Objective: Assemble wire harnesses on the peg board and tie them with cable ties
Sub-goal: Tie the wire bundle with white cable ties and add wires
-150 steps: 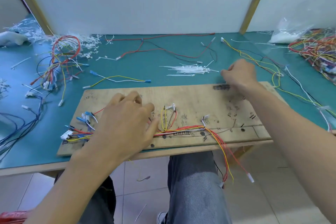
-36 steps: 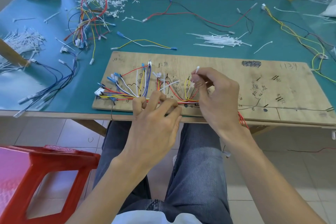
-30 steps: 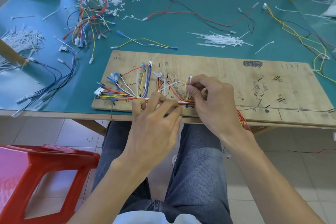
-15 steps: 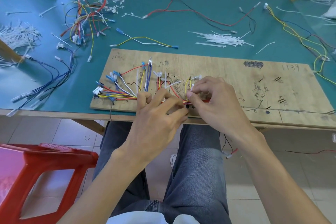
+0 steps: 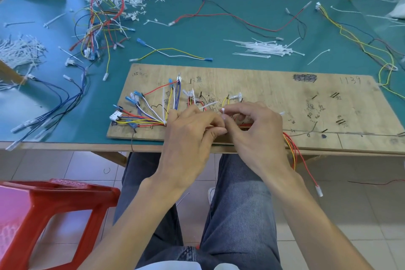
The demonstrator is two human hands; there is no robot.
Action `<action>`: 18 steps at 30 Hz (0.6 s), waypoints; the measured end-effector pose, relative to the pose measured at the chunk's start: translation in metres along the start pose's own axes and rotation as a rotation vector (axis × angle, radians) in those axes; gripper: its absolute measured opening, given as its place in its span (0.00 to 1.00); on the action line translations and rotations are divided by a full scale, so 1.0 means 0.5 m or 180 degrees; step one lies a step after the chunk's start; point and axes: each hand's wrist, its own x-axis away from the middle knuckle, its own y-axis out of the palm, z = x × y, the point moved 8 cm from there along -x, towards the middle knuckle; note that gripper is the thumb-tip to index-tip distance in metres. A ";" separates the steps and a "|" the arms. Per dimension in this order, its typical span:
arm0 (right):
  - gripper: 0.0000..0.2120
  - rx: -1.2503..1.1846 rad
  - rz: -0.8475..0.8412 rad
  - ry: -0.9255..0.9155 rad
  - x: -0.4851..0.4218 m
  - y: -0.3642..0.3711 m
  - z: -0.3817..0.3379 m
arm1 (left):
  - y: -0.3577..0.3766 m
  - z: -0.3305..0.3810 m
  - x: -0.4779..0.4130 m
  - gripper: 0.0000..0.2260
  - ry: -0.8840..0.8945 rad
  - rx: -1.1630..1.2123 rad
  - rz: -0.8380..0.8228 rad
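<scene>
both hands have closed in on one spot since five seconds back, when the left lay flat on the board and the right was reaching toward its far edge. a second ago the right hand held the tie up clear of the wires; now it's down at the bundle, fingertips almost against the left's.

the left hand has its fingers curled round the wire harness where the red and yellow strands run along the near edge of the peg board. the right hand pinches a white cable tie between thumb and forefinger, just above the bundle; only a short bit of the tie shows past the fingertips, and whether it's looped round the wires i can't tell from here.

the harness hasn't shifted: it fans out leftward to a white connector and blue-tipped ends, and a few red and yellow wires hang off the front edge on the right.

the board lies on a teal table. beyond it sits a heap of loose cable ties, and a coil of mixed wires is off to the far left. a red stool stands on the floor by the person's left leg.
</scene>
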 end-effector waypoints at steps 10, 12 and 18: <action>0.09 -0.0402 -0.0127 0.0135 0.005 -0.003 0.012 | 0.018 -0.022 -0.030 0.21 -0.0813 0.0619 -0.0219; 0.08 -0.0393 -0.0130 0.0141 0.003 -0.004 0.015 | 0.023 -0.020 -0.035 0.22 -0.0850 0.0663 -0.0324; 0.08 -0.0459 -0.0153 0.0133 0.001 -0.003 0.019 | 0.024 -0.029 -0.032 0.25 -0.1038 0.0843 -0.0278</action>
